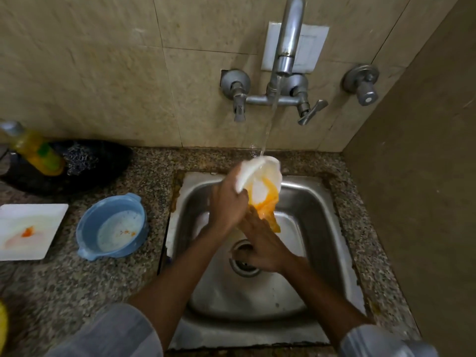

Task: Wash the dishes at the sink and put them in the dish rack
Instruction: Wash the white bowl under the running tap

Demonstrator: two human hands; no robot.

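The picture is being lit dimly; corners are being bent and darkened, and the moving hands are being blurred.

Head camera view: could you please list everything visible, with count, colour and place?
white bowl: one, white with orange residue, held tilted under the water stream above the sink
tap: one, grey metal, on the tiled wall, running
wall valve: one, grey metal, right of the tap
sink: one, steel, set in the speckled counter
blue bowl: one, blue, counter left of the sink
square plate: one, white with an orange smear, far left
soap bottle: one, yellow, back left
steel scrubber: one, grey, beside the bottle
left hand: gripping the white bowl's rim
right hand: fingers against the bowl's underside
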